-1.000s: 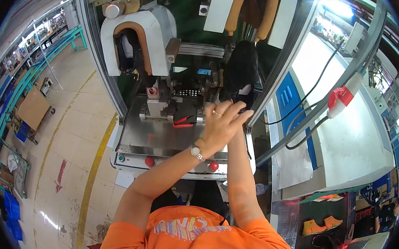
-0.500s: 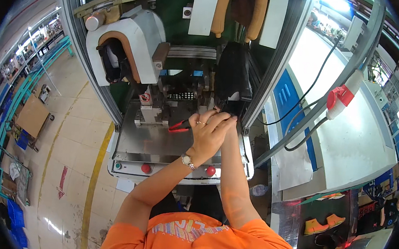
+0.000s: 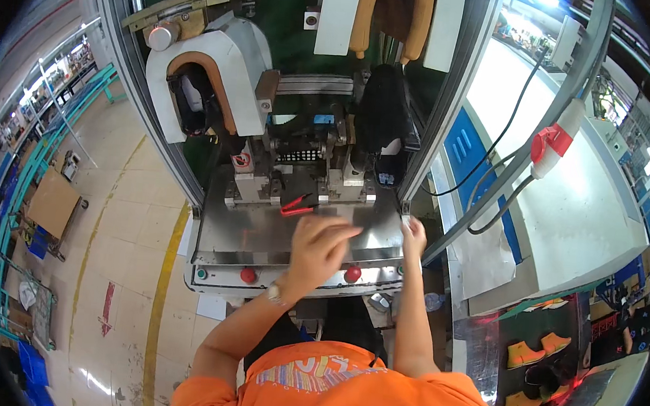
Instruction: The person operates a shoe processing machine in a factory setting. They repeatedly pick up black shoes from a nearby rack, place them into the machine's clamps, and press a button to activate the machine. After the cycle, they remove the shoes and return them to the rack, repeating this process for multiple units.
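Observation:
My left hand [image 3: 318,250] is over the front of the steel machine table [image 3: 239,230], blurred, its fingers stretched toward the right with nothing visible in them. At the table's right edge is my right hand [image 3: 414,238], beside the frame post; its fingers are bent and mostly hidden, so a grip cannot be made out. Beyond my hands, a black shoe upper [image 3: 382,108] sits upright on the right form. Another dark upper [image 3: 193,105] is inside the white, brown-padded clamp [image 3: 240,89] on the left. A red-handled hand tool [image 3: 296,205] lies on the table.
Two red buttons, a left one [image 3: 248,275] and a right one [image 3: 352,274], line the table's front rail with a green button [image 3: 201,273]. Brown pads [image 3: 365,19] hang above the right form. A red-and-white plug [image 3: 555,141] hangs right. Yellow shoes [image 3: 524,354] stand lower right.
My hands have come away from the base of the right form and parted. The left has moved down toward me, the right down and outward. The black upper stays on its form.

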Tool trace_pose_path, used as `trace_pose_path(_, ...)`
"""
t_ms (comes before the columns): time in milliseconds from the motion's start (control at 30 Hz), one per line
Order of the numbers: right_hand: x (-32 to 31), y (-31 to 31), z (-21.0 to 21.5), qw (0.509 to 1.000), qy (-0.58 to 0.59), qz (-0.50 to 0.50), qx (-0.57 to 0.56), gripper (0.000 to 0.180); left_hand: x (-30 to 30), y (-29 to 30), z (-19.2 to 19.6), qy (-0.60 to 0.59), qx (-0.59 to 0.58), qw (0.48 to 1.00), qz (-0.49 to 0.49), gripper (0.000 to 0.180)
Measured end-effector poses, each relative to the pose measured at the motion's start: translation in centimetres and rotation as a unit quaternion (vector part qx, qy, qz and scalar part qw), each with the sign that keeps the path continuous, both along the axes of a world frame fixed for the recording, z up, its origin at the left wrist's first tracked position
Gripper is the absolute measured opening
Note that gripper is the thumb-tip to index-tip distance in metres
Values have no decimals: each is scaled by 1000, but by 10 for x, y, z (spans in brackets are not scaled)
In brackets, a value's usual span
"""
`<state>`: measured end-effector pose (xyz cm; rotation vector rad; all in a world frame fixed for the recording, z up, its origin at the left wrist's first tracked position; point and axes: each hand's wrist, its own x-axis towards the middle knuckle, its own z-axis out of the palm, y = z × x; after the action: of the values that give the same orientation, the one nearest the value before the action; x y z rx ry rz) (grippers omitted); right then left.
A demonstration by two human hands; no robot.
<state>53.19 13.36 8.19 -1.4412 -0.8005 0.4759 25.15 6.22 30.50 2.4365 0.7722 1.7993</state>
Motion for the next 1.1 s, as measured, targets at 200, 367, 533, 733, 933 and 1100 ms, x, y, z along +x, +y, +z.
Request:
trace_pose_path(200, 26, -98, -60, 967, 52, 65, -241, 61, -57, 1, -49, -114, -195, 973, 40, 19)
trace_pose_path(367, 7, -104, -14, 931, 220, 115, -269, 65, -74, -11, -71, -125, -277, 953, 3, 18)
trace_pose_path(533, 31, -85, -68, 954, 69, 26, -290, 66, -92, 0, -62, -115, -249, 960, 61, 20)
trace_pose_path(733, 11, -81, -45, 960, 105, 32, -256, 63, -154, 37, 1, -186, -125, 959, 174, 17)
trace_pose_path(933, 18, -91, -41, 954, 183, 30, -237, 73, -184, 77, 98, -181, 12, 964, 195, 24)
trace_pose_path(1100, -19, -100, -19, 961, -185, -175, -106, 54, -191, 101, 147, -68, 64, 968, 235, 30)
